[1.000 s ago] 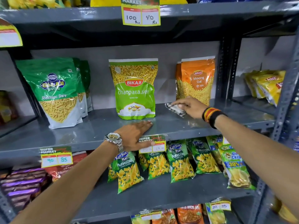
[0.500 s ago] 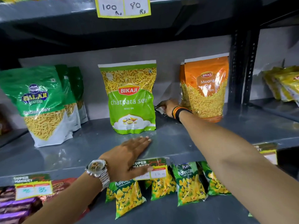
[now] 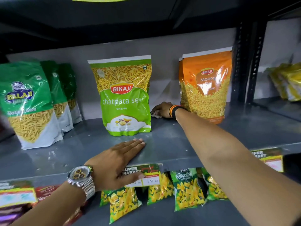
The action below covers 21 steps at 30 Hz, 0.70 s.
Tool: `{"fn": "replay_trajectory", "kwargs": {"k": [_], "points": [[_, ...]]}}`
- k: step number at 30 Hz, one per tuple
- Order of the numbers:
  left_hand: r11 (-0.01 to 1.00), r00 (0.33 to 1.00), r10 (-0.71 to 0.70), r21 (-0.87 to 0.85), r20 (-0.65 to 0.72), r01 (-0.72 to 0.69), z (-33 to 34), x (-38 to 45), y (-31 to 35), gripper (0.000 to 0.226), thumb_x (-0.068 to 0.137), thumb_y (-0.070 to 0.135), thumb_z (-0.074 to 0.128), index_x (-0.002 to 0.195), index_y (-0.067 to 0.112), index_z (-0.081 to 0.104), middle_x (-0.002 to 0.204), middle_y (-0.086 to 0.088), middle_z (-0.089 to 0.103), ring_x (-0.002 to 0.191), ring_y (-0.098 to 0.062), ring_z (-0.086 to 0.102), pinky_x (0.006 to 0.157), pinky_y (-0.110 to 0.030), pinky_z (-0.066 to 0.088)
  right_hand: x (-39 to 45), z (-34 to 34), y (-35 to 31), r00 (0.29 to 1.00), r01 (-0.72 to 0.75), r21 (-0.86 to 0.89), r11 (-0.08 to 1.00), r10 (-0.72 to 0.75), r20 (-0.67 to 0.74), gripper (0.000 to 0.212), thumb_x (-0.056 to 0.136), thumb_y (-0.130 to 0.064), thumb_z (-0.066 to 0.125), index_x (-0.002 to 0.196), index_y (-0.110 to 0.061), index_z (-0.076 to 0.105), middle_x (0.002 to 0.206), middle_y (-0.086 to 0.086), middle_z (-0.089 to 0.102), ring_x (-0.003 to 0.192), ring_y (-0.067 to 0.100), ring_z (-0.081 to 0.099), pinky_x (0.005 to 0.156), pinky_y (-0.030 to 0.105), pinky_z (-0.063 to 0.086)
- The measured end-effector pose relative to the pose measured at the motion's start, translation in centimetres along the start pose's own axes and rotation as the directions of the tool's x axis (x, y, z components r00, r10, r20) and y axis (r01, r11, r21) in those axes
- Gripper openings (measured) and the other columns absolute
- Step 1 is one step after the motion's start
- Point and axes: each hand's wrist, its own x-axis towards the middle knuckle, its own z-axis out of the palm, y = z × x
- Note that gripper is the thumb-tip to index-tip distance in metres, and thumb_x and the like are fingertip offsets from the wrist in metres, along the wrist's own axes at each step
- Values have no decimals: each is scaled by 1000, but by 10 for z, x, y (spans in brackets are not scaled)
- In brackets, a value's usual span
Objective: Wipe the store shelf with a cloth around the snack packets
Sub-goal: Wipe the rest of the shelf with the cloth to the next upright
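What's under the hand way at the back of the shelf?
A bit of white cloth peeks out under the right hand, on the grey shelf. The hand covers the rest of it.

Illumination is even and moderately bright at frame centre. The underside of the upper shelf [image 3: 114, 18] is in deep shadow. Glare streaks the orange Moong Dal packet [image 3: 206, 85]. The Balaji packet [image 3: 27, 101] at left shows blur. Wide-angle distortion bends edges.

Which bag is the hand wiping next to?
Look at the grey shelf at chest height. The right hand presses a cloth at the back, beside the light green bag. It alone stands singly and says chatpata sev.
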Motion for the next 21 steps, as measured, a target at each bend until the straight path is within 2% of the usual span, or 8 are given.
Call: {"fn": "replay_trajectory", "kwargs": {"k": [4, 8, 10, 12, 13, 15, 18, 21], "points": [[1000, 1000, -4, 15, 19, 4, -2, -2, 2, 93, 94, 79, 33, 164, 24, 5, 171, 8, 5, 156, -4, 6, 125, -21, 0, -36, -1, -7, 999, 42, -25, 999, -42, 13, 34, 97, -37, 50, 129, -31, 61, 137, 10, 58, 126, 36, 50, 108, 36, 36], [1000, 999, -28, 0, 18, 28, -3, -1, 4, 93, 94, 78, 35, 164, 23, 10, 170, 6, 10, 155, -7, 13, 124, -20, 4, -83, -3, -5, 998, 63, 33, 997, -62, -21, 28, 96, -37, 49, 119, -39, 64, 125, 12, 58, 121, 35, 51, 103, 38, 40], [999, 999, -32, -2, 21, 32, -3, -1, 5, 93, 94, 78, 36, 164, 22, 12, 170, 5, 13, 155, -9, 16, 126, -26, 11, -113, -6, -8, 993, 117, 75, 990, -117, 1, 27, 97, -32, 50, 119, -37, 65, 108, 1, 60, 115, 28, 52, 96, 33, 38], [1000, 999, -31, 2, 26, 31, -4, -1, 5, 92, 94, 77, 36, 163, 21, 13, 170, 4, 15, 155, -12, 19, 127, -33, 19, -146, -20, -14, 973, 196, 128, 972, -209, 102, 28, 99, -26, 51, 122, -29, 66, 92, -15, 55, 100, 17, 55, 86, 28, 39], [1000, 999, -31, 1, 25, 31, -4, -1, 5, 92, 94, 77, 37, 163, 21, 13, 170, 3, 16, 155, -12, 20, 126, -35, 22, -158, -28, -15, 959, 218, 165, 962, -242, 145, 27, 99, -24, 51, 122, -26, 66, 94, -17, 57, 95, 11, 55, 83, 26, 42], [999, 999, -37, -1, 16, 37, -4, -1, 4, 91, 95, 77, 37, 164, 22, 13, 170, 4, 16, 155, -12, 20, 126, -37, 24, -165, -46, -12, 960, 220, 235, 947, -253, 121, 27, 100, -23, 51, 122, -24, 67, 113, -10, 64, 97, 4, 55, 82, 21, 42], [999, 999, -36, 0, 6, 36, -2, 0, 3, 91, 95, 76, 38, 163, 22, 14, 170, 3, 18, 154, -12, 22, 125, -37, 25, -148, -48, -8, 980, 186, 262, 947, -200, 27, 28, 99, -22, 52, 123, -22, 67, 129, 1, 62, 111, 13, 55, 92, 26, 39], [999, 999, -38, -2, 2, 38, -1, 0, 2, 90, 95, 75, 40, 163, 22, 15, 169, 3, 20, 154, -12, 23, 126, -36, 24, -131, -23, -15, 985, 147, 200, 969, -161, 57, 26, 97, -22, 54, 118, -25, 70, 125, 1, 67, 116, 20, 59, 97, 32, 45]]}}
